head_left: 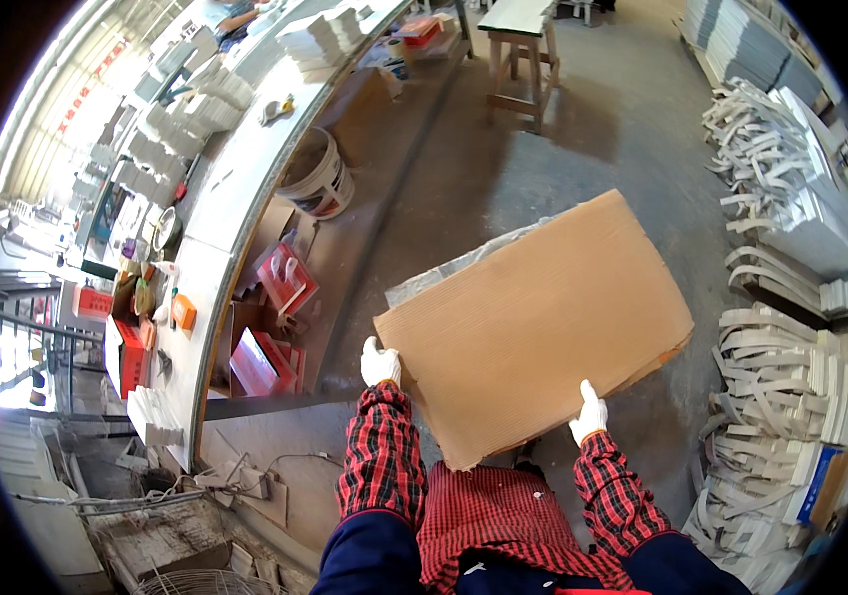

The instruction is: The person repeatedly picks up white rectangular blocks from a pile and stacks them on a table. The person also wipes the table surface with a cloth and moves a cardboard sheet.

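A large flat brown cardboard sheet (543,322) is held out in front of me, tilted, with a second layer showing along its right edge. Beyond its far edge sticks out a strip of greyish sheet (463,263). My left hand (380,363), in a white glove, grips the left edge with the thumb on top. At the near right edge my right hand (588,413), also gloved in white, clasps the cardboard, its thumb lying over the top. The fingers of both hands are hidden beneath it.
A long workbench (221,213) runs along the left, carrying stacked white pieces and small boxes. Under it stand a white bucket (320,178) and red boxes (265,362). Bundles of white strips (771,377) line the right side. A wooden stool (523,59) stands ahead on the floor.
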### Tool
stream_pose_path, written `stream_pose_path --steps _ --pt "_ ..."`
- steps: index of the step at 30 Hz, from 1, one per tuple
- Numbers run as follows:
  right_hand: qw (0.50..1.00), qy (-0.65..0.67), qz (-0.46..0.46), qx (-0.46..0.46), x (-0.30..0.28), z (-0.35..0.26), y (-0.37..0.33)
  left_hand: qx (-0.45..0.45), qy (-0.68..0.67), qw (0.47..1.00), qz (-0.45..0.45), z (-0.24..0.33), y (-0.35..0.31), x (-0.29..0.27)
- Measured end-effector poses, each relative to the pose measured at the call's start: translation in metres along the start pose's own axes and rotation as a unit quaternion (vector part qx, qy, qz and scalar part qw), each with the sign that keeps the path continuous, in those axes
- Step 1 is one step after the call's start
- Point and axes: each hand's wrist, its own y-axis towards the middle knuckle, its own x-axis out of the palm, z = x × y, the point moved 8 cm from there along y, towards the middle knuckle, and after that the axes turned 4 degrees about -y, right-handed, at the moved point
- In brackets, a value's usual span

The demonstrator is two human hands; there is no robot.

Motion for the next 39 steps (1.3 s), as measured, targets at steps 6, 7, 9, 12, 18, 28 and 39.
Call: stream_pose_path --steps 6,7,9,12,18,28,39 --pt "0.993 0.093 0.015 -0.067 -0.001 0.018 0.044 0.402 0.085 0.911 -0.024 0.13 0.038 -0.002" --pt "0.992 0.109 -0.016 -0.06 0.007 0.015 0.035 0.456 0.103 0.882 -0.067 0.144 0.044 0.007" --pt "0.99 0.12 -0.033 -0.059 0.018 0.01 0.027 0.435 0.184 0.857 -0.205 0.164 0.063 0.036" --pt "0.995 0.078 -0.021 -0.051 0.015 0.009 0.025 0.342 0.175 0.889 -0.249 0.135 0.078 0.075" --pt "0.995 0.082 0.02 -0.058 -0.003 0.007 0.033 0.368 0.14 0.894 -0.215 0.139 0.065 0.051" --pt "0.982 -0.026 0.105 -0.152 0.048 -0.056 0.053 0.233 0.067 0.951 -0.191 0.063 0.054 -0.008" --pt "0.962 -0.201 0.109 -0.147 0.078 -0.106 0.094 0.134 0.139 0.952 -0.239 0.049 0.051 -0.009"
